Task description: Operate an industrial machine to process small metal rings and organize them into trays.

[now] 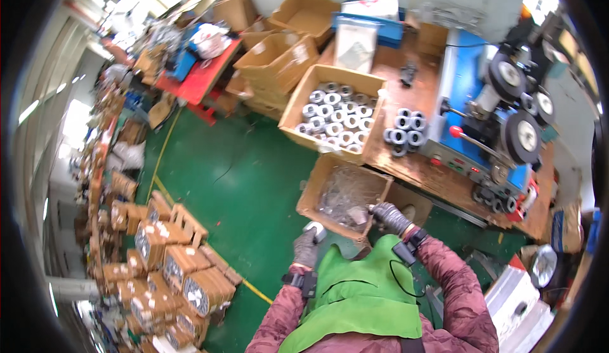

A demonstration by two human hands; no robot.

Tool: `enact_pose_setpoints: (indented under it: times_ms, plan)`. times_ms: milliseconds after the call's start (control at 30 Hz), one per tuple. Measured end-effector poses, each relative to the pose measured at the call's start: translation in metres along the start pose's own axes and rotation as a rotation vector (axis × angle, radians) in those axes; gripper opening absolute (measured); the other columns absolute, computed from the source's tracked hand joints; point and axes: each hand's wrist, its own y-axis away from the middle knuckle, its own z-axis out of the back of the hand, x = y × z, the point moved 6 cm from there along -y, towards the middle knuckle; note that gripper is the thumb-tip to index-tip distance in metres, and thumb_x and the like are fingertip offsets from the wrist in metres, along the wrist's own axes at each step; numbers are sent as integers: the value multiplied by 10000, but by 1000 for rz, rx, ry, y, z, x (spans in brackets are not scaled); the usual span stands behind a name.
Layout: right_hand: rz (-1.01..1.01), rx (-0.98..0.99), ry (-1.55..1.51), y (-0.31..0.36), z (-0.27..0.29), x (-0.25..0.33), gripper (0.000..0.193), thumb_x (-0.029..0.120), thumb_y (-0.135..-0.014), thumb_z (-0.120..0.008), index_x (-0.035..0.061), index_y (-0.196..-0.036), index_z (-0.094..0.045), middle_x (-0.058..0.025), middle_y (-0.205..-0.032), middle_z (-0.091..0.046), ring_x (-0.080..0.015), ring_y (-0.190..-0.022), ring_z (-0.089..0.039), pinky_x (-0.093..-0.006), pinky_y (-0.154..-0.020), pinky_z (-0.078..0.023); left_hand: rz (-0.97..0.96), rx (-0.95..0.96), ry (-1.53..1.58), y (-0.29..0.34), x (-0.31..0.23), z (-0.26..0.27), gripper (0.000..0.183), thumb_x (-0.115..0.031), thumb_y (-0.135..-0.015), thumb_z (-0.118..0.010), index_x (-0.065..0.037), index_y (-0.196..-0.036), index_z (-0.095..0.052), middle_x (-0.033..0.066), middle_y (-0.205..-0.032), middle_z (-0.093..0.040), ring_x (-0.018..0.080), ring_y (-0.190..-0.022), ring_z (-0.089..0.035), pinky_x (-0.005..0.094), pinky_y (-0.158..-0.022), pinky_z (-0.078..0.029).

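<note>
The workbench (426, 93) carries a blue machine (472, 128) and metal rings (406, 130).

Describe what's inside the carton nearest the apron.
Crumpled clear plastic. It covers most of the bottom of the carton; anything underneath can't be seen.

Your left fingers (307, 237) hold a silvery round part (317, 230); your right fingers (379, 211) sit beside an open carton (309, 199); beyond both, a box (297, 102) holds metal rings (334, 114).

Brown cartons (181, 261) stand well left of the grip. Far beyond it stands a red table (202, 84); rightward, a white box (511, 303).
</note>
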Motion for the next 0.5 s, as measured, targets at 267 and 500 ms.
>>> enact_pose_setpoints:
  times_ms: [267,500]
  plan:
    - [-426,-641,892,210,253,-1,315,288,-821,-610,11,-968,-583,-185,-856,-642,-232,-819,-639,-359,-745,-490,711,-168,704,11,45,8,295,-166,-788,-672,-27,-1027,-569,112,-928,-595,248,-846,-584,482,-761,-507]
    - [-162,-850,-69,215,285,-100,325,63,-740,-679,-12,-1037,-571,-130,-987,-631,-177,-909,-604,-299,-804,-481,656,-48,627,5,-1,-37,296,-148,-791,-651,-30,-1049,-564,112,-965,-580,268,-863,-568,481,-750,-497]
